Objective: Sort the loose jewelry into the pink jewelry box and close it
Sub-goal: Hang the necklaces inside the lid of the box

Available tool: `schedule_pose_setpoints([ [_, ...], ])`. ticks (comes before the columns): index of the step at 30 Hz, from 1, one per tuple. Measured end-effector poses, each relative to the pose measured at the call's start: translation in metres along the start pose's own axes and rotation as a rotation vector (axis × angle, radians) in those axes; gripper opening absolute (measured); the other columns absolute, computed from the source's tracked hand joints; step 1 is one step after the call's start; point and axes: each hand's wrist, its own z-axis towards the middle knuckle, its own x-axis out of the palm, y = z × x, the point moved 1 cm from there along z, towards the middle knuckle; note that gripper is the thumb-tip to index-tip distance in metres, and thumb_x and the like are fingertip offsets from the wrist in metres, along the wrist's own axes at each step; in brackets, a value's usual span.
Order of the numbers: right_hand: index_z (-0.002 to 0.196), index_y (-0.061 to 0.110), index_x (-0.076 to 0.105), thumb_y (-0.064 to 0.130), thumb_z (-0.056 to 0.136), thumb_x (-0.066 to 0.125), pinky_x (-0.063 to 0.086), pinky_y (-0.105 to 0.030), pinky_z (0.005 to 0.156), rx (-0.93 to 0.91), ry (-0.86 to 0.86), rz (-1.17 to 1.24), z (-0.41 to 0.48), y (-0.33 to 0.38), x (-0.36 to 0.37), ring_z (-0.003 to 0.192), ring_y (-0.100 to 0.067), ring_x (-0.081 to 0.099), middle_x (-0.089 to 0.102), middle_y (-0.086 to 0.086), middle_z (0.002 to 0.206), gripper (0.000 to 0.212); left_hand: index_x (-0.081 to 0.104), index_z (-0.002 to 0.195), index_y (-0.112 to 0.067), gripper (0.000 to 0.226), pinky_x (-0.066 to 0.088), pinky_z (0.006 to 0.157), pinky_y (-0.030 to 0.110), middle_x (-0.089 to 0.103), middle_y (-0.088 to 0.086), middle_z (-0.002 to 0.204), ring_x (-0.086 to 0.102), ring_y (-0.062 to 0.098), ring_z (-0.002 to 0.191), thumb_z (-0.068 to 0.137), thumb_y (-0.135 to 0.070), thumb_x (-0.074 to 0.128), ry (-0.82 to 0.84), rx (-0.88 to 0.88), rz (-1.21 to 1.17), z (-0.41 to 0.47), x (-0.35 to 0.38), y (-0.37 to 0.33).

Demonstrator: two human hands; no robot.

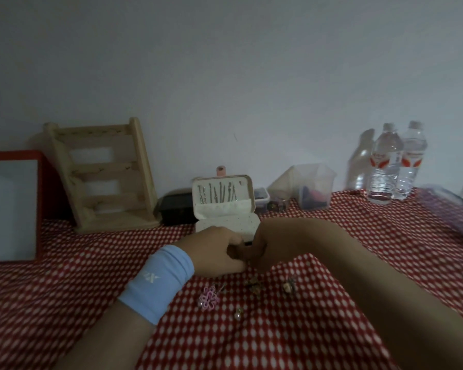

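head view: hands meet at the open jewelry box's near edge.

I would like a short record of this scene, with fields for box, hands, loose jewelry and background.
box: pink jewelry box open, lid upright, chains in the lid
hands: left hand and right hand meet before the box; grip unclear
loose jewelry: pink flower piece, pearl piece, brownish pieces on checked cloth
background: wooden stand left, water bottles right
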Motion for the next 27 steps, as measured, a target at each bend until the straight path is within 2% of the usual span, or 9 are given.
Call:
schedule_pose_setpoints([
  [4,0.114,0.028,0.075,0.037,0.084,0.077,0.048,-0.029,0.098,-0.043,0.096,-0.111,-0.003,0.008,0.020,0.104,-0.013,0.061,0.068,0.008,0.118,0.032,0.070,0.099,-0.023,0.028,0.056,0.080,0.030,0.069,-0.006,0.095,0.063,0.009,0.085,0.080,-0.043,0.073,0.138,-0.067,0.071,-0.019,0.015,0.011],
  [8,0.113,0.028,0.075,0.032,0.085,0.076,0.052,-0.034,0.099,-0.089,0.093,-0.122,0.001,0.016,0.024,0.102,-0.013,0.064,0.070,0.006,0.116,0.029,0.070,0.111,-0.023,0.028,0.054,0.084,0.024,0.068,-0.009,0.104,0.063,0.010,0.091,0.084,-0.031,0.072,0.104,-0.077,0.063,-0.034,0.018,0.027],
  [12,0.111,0.030,0.076,0.025,0.088,0.073,0.047,-0.023,0.089,-0.139,-0.008,-0.025,0.006,0.020,0.018,0.095,-0.005,0.060,0.068,0.014,0.108,0.023,0.071,0.114,-0.022,0.026,0.053,0.080,0.019,0.069,-0.007,0.104,0.063,0.006,0.086,0.089,-0.021,0.066,0.025,-0.077,-0.023,-0.042,0.012,0.033],
  [15,0.107,0.030,0.077,0.022,0.089,0.072,0.049,-0.020,0.081,-0.144,-0.093,0.055,0.011,0.018,0.014,0.087,-0.003,0.064,0.070,0.015,0.100,0.021,0.071,0.112,-0.020,0.024,0.054,0.084,0.023,0.071,-0.005,0.102,0.064,0.008,0.087,0.089,-0.015,0.064,-0.050,-0.093,-0.049,-0.043,0.009,0.039],
  [17,0.108,0.030,0.077,0.020,0.089,0.072,0.049,-0.016,0.075,-0.145,-0.125,0.098,0.014,0.016,0.015,0.079,-0.001,0.064,0.070,0.017,0.094,0.022,0.072,0.108,-0.016,0.022,0.052,0.079,0.020,0.071,-0.005,0.095,0.063,0.008,0.082,0.090,-0.011,0.060,-0.089,-0.105,-0.051,-0.042,0.009,0.042],
  [20,0.115,0.034,0.075,0.022,0.093,0.068,0.051,-0.018,0.080,-0.142,-0.128,0.120,0.012,0.009,0.018,0.084,-0.003,0.065,0.071,0.018,0.097,0.026,0.069,0.116,-0.022,0.030,0.048,0.077,0.014,0.068,-0.008,0.101,0.058,0.002,0.080,0.091,-0.010,0.058,-0.106,-0.105,-0.030,-0.040,0.012,0.041],
  [23,0.115,0.026,0.075,0.021,0.094,0.066,0.049,-0.014,0.071,-0.082,-0.140,0.096,-0.002,-0.005,0.012,0.080,-0.003,0.064,0.071,0.011,0.099,0.023,0.067,0.119,-0.026,0.033,0.040,0.073,0.008,0.064,-0.013,0.100,0.053,-0.005,0.076,0.091,-0.012,0.062,-0.151,-0.069,-0.009,-0.035,0.012,0.026],
  [24,0.113,0.025,0.076,0.021,0.094,0.067,0.050,-0.014,0.073,-0.051,-0.134,0.068,-0.007,-0.010,0.010,0.080,-0.002,0.064,0.072,0.010,0.100,0.022,0.068,0.118,-0.026,0.032,0.039,0.074,0.008,0.063,-0.013,0.100,0.052,-0.006,0.076,0.091,-0.012,0.062,-0.166,-0.051,-0.026,-0.033,0.012,0.019],
  [27,0.108,0.030,0.075,0.021,0.088,0.074,0.053,-0.027,0.095,0.036,-0.020,-0.034,-0.025,-0.028,0.007,0.098,-0.006,0.067,0.073,0.011,0.109,0.021,0.068,0.118,-0.027,0.029,0.043,0.089,0.017,0.064,-0.010,0.114,0.056,0.001,0.092,0.091,-0.018,0.064,-0.159,0.019,-0.033,-0.023,0.016,-0.007],
])
